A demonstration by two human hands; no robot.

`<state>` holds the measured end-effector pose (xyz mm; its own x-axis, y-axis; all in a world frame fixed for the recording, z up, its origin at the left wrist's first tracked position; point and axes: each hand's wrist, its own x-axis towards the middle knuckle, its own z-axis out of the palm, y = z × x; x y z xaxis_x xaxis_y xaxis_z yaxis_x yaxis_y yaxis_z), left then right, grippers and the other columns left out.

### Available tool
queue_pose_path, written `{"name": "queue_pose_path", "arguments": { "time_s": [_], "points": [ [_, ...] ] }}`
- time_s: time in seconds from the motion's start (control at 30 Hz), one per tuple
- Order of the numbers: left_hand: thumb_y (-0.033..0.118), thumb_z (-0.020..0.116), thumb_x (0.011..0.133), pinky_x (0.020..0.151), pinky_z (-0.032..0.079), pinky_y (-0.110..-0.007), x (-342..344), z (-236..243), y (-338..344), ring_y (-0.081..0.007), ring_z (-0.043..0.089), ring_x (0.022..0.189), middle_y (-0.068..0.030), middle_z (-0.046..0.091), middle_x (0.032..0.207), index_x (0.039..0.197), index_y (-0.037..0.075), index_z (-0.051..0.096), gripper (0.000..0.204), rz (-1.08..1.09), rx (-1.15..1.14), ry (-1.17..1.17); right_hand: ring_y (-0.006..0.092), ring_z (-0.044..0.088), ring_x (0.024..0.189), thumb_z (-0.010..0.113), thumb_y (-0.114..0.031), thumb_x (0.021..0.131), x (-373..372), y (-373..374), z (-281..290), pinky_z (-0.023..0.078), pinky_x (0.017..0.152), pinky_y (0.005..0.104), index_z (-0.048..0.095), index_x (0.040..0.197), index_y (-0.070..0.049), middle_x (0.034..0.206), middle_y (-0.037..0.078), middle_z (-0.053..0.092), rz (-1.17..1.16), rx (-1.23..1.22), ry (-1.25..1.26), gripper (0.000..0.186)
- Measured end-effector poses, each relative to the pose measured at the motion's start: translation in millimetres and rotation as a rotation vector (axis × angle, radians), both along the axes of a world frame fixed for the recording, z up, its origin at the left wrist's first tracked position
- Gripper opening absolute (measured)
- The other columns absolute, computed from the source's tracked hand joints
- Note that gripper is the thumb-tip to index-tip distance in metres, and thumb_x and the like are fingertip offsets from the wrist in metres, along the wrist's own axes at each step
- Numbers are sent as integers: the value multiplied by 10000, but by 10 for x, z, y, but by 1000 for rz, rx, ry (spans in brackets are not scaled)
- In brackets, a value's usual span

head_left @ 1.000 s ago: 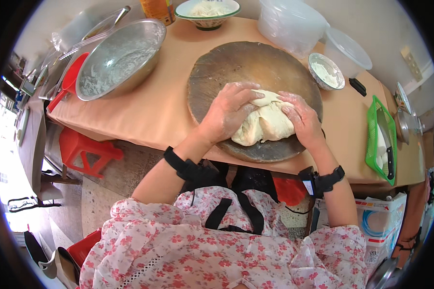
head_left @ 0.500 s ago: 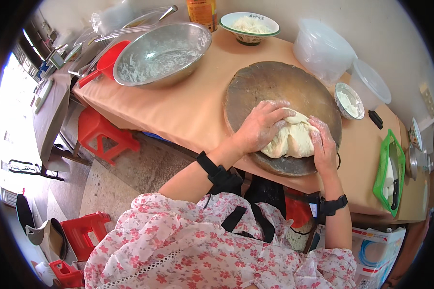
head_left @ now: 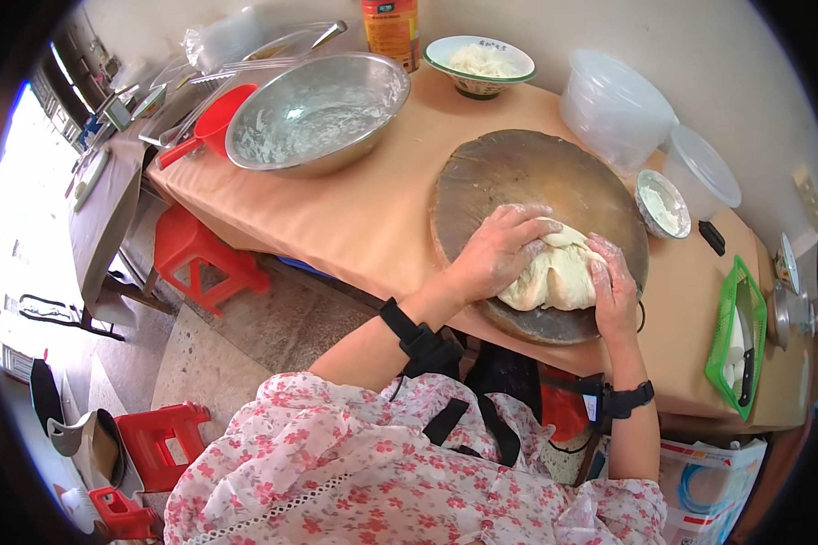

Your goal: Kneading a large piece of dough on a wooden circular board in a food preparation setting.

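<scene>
A lump of pale dough (head_left: 554,277) rests near the front of a round, dark wooden board (head_left: 527,168). My left hand (head_left: 506,250) grips its left side and upper fold, fingers curled over it and dusted with white. My right hand (head_left: 611,283) presses against the dough's right side with bent fingers. Folds show across the top of the lump. Just right of the board's back half is a small bowl of white powder (head_left: 660,207).
Back left: a steel bowl (head_left: 309,113), red scoop (head_left: 218,123) and bowl of pale shreds (head_left: 477,62). Back right: clear plastic tubs (head_left: 613,109). At the table's (head_left: 336,232) right: a green basket (head_left: 722,363) with a knife (head_left: 747,372). Red stools (head_left: 200,259) stand below left.
The camera view has turned, so the table and board appear farther right and lower. Both hands stay on the dough, with the right fingers shifted slightly along its side.
</scene>
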<state>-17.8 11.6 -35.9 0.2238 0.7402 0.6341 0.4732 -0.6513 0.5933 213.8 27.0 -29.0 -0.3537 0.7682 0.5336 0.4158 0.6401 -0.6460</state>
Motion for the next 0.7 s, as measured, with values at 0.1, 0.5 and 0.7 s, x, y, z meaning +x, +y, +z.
{"name": "queue_pose_path", "arguments": {
  "time_s": [0.1, 0.5, 0.7],
  "points": [
    [89, 617, 879, 1006, 403, -418, 11, -15, -3, -343, 503, 1178, -140, 561, 1283, 1176, 110, 641, 298, 10, -11, -17, 302, 558, 1179, 508, -87, 931, -7, -6, -5, 401, 1030, 376, 618, 1156, 1, 1235, 183, 600, -5, -24, -6, 266],
    [88, 612, 885, 988, 417, -421, 7, -14, -6, -348, 515, 1139, -141, 565, 1271, 1169, 106, 642, 286, 7, 11, -33, 299, 556, 1176, 500, -88, 935, 6, -7, -12, 401, 1028, 371, 606, 1163, 3, 1239, 187, 593, -6, -8, -27, 268],
    [89, 612, 886, 993, 416, -420, 6, -29, 2, -350, 514, 1146, -145, 564, 1273, 1169, 102, 639, 284, 9, 10, -30, 304, 557, 1174, 498, -93, 936, 5, -4, -14, 402, 1026, 372, 602, 1163, 8, 1237, 189, 593, -8, -5, -22, 269]
  ]
}}
